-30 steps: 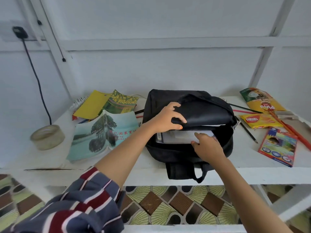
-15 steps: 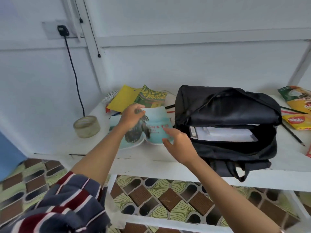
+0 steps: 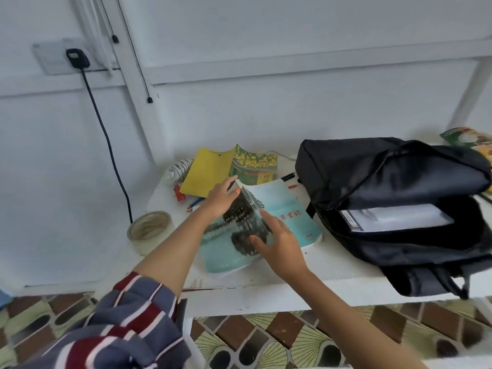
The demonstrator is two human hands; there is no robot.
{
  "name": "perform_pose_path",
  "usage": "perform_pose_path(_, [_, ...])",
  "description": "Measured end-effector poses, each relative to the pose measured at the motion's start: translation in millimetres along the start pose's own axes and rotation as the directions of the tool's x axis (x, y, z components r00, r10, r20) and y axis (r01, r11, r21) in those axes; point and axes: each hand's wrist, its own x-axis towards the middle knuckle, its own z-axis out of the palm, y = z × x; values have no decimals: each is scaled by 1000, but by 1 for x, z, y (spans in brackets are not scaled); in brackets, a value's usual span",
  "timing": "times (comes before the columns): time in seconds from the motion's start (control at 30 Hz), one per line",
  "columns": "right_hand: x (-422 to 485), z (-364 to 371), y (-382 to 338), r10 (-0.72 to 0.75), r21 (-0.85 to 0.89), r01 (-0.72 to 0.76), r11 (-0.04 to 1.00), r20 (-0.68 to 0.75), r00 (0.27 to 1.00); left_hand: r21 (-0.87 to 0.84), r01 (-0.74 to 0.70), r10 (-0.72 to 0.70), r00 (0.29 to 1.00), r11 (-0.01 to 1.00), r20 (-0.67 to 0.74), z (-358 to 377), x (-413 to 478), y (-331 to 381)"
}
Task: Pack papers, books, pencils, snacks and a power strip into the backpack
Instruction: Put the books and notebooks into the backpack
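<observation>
Teal book (image 3: 290, 211) on worktop (image 3: 332, 265) beside open backpack (image 3: 372, 171) — left hand (image 3: 221, 198) flat on it, right hand (image 3: 279, 243) touching with fingers spread.

The backpack (image 3: 386, 177) and the snack bag (image 3: 471, 139) behind it run off the right edge. The backpack's flap hides most of the papers (image 3: 394, 221) inside. A yellow book (image 3: 207, 174) covers much of the power strip (image 3: 177, 170) and pencils (image 3: 195, 203). Whether the left hand (image 3: 221, 199) grips the blurred teal book (image 3: 287, 209) is unclear.
</observation>
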Motion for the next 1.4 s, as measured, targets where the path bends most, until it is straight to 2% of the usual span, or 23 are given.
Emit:
perform_pose_path(0.27, [-5,11,8,-124,22,132,991,-206,971,-50,-35,36,999,998,19,3,18,-15])
perform_pose_path(0.47, [-3,6,4,-178,40,210,977,-398,900,-151,-145,134,988,978,-80,-2,22,-4])
perform_pose_path(0.63, [4,-22,-2,-234,58,316,947,-551,801,-228,-263,228,959,938,-168,-11,20,19])
perform_pose_path(0.73, [9,-45,-2,-280,62,395,917,-606,745,-264,-335,277,932,905,-234,-12,14,39])
perform_pose_path(0.83, [10,-66,-3,-291,46,410,911,-634,717,-291,-370,295,917,882,-270,-11,12,53])
perform_pose_path(0.9, [9,-77,-4,-248,95,407,908,-661,708,-305,-388,304,908,870,-288,-10,11,60])
perform_pose_path(0.97, [9,-88,-9,-132,219,394,893,-709,692,-335,-406,306,900,850,-311,-8,8,66])
perform_pose_path(1.07, [10,-109,-12,31,403,420,814,-750,660,-380,-450,344,885,808,-315,-7,-2,76])
perform_pose_path(1.13, [9,-126,-11,101,496,450,743,-747,657,-407,-467,388,883,785,-265,-8,-12,84])
perform_pose_path(1.27, [3,-158,0,201,651,423,630,-664,720,-337,-542,548,832,770,-85,-13,-28,107])
perform_pose_path(1.4, [-8,-178,13,267,754,343,560,-557,787,-471,-465,545,837,750,42,-9,-32,129])
